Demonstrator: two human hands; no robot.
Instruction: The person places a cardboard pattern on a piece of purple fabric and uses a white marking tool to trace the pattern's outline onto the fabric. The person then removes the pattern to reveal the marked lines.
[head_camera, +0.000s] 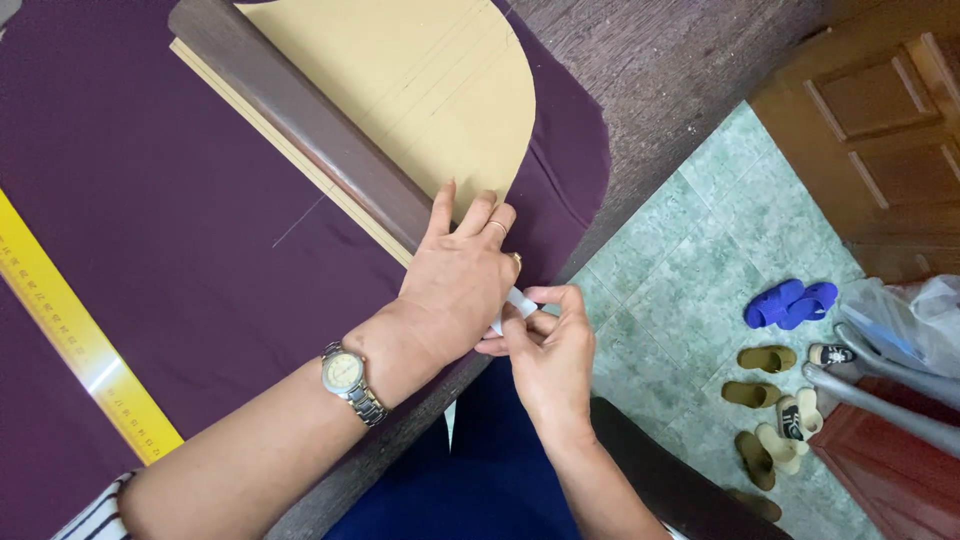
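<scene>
Your left hand (462, 275) rests on the pattern (420, 80); the bar (300, 120) lies left of its fingers (470, 212). Your right hand's (550, 350) chalk (520, 300) sits just behind them.

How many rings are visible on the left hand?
2 rings on the left hand: one gold ring on a middle finger, another ring nearer the little finger. Others may be hidden.

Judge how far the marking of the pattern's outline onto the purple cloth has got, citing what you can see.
Done: the tan paper pattern lies on the purple cloth, weighted by a dark wooden bar, and a faint chalk line is drawn. In hand: the left hand presses the pattern's edge while the right hand holds white chalk there. Left: no chalk shows along the curved edge.
</scene>
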